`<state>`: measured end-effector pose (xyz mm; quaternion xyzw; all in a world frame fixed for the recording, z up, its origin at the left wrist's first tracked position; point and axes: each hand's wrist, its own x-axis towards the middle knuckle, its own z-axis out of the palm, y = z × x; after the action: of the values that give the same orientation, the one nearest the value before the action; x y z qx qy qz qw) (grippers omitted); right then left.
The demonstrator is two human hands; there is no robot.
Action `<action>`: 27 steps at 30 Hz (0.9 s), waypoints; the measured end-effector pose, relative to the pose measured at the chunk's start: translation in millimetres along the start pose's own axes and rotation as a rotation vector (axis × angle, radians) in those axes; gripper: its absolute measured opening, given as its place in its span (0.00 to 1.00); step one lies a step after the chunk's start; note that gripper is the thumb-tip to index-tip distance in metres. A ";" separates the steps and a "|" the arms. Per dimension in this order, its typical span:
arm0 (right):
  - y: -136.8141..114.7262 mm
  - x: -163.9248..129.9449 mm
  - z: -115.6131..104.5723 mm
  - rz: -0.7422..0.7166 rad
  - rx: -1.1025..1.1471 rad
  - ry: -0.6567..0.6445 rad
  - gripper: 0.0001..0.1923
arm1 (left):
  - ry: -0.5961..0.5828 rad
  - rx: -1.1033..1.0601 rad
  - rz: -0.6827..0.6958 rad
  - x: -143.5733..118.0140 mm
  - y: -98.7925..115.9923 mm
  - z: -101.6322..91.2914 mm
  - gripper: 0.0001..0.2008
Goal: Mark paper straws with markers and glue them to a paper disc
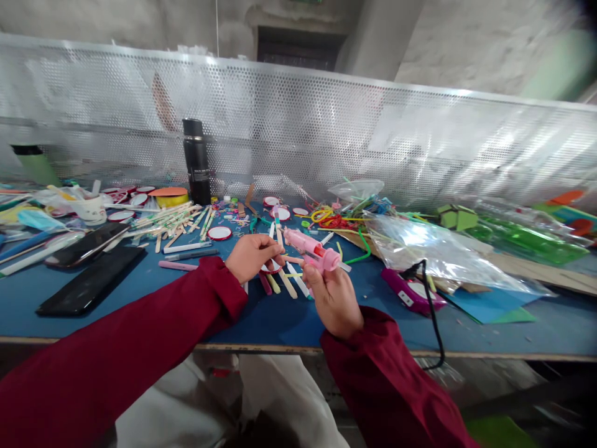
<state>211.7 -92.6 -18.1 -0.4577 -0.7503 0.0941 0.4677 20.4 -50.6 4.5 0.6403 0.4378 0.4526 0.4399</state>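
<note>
My right hand [334,300] is wrapped round a pink glue gun [313,247], with a clear glue stick [344,267] poking from its rear end. The gun's nozzle points away and to the left, close to my left hand [254,256]. That hand's thumb and fingers are pinched together over the table; whatever lies between the fingertips is too small to make out. Beneath and between both hands lie wooden craft sticks [288,285], markers [298,277] and a small white disc with a red rim, partly hidden.
Two black phones [92,280] lie at the left, near a paper cup [89,209] of tools. A black bottle [196,163] stands before the perforated metal screen [298,124]. Rightward are a purple device [413,292] with a black cable, plastic bags [433,242] and green plastic bottles [532,239].
</note>
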 end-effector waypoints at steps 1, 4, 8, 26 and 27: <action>0.3 -0.1 0.1 0.001 -0.004 0.001 0.24 | -0.001 0.005 0.007 0.2 -0.8 -0.2 0.11; 2.0 -0.5 0.8 0.001 -0.016 0.004 0.24 | 0.004 0.019 0.017 0.5 -1.6 -0.3 0.11; 2.4 -0.2 0.7 -0.013 -0.030 -0.001 0.24 | 0.010 0.010 0.014 0.6 -1.2 -0.1 0.11; 2.3 -0.1 -0.3 -0.028 -0.114 -0.009 0.26 | 0.033 0.026 0.042 0.8 -1.0 -1.1 0.12; 2.1 -0.1 -0.3 -0.034 -0.112 -0.010 0.26 | 0.034 0.027 0.044 0.9 -1.1 -1.1 0.12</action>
<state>213.2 -91.6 -19.2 -0.4699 -0.7644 0.0465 0.4390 19.3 -49.3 3.9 0.6478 0.4372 0.4671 0.4137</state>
